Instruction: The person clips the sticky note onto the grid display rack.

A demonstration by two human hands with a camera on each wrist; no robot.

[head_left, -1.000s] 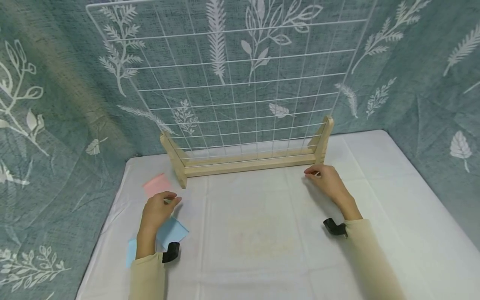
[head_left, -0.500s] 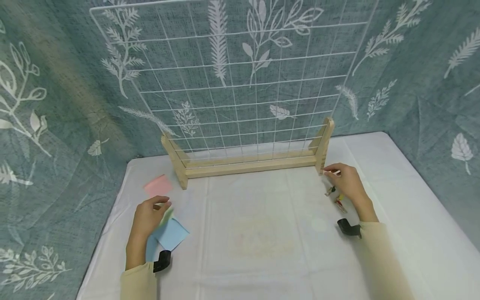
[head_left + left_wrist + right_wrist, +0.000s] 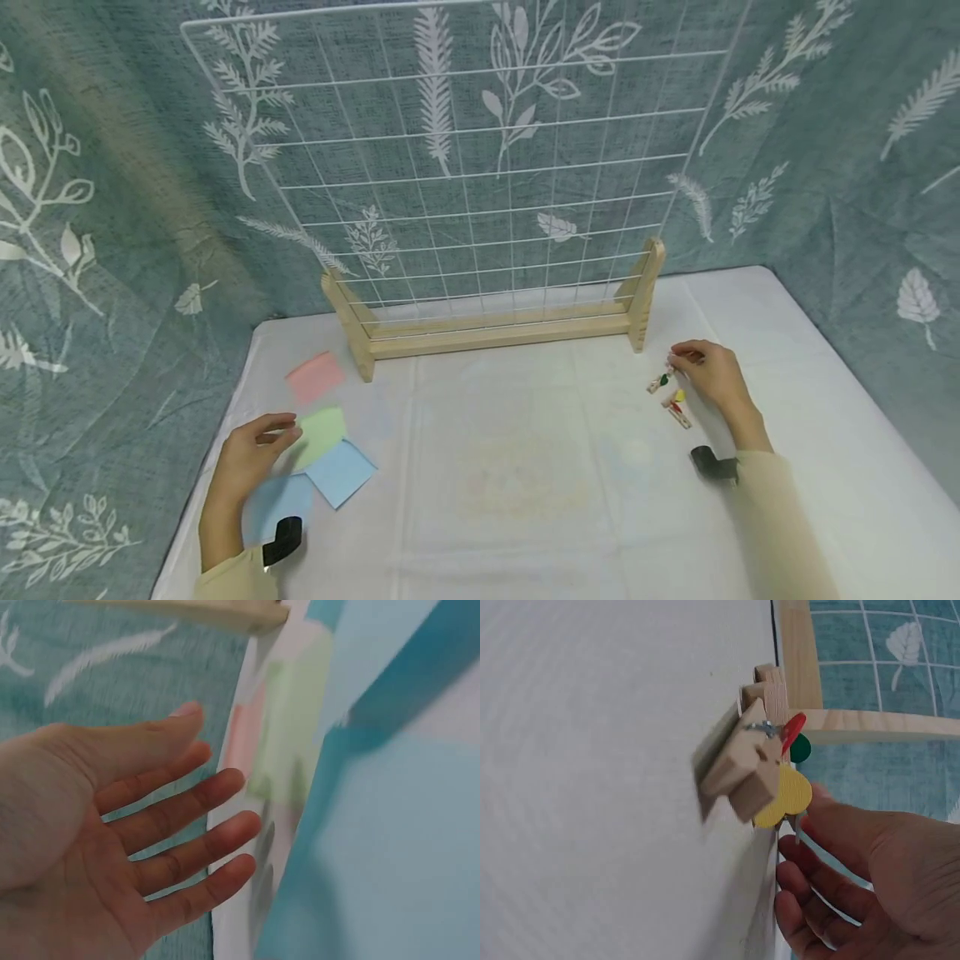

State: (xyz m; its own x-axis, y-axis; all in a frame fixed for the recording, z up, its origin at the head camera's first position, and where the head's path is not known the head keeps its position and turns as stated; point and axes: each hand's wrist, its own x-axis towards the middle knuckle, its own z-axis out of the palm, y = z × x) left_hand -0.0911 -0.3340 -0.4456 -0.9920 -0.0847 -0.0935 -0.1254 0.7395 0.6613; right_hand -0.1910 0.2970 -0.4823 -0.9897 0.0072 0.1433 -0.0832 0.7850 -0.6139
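My left hand [image 3: 251, 458] hovers over the left edge of a green paper note [image 3: 322, 435], thumb and fingers apart and holding nothing. Two blue notes [image 3: 341, 472] lie just in front of it, and a pink note [image 3: 315, 377] sits farther back. Its spread fingers show in the left wrist view. On the right, my right hand [image 3: 708, 371] has loosely bent fingers, their tips right at the far end of a small wooden clothespin with a green decoration [image 3: 657, 383]. Beside this lie clothespins with a red piece and a yellow heart [image 3: 784, 796].
A white wire grid [image 3: 480, 204] stands upright in a wooden base [image 3: 502, 335] at the back of the white-covered table [image 3: 517, 467]. Green leaf-patterned cloth [image 3: 112, 208] hangs behind and along both sides.
My left hand has moved left and toward me, uncovering the green and blue notes. My right hand has shifted right, away from the stand's foot, bringing the clothespins into sight.
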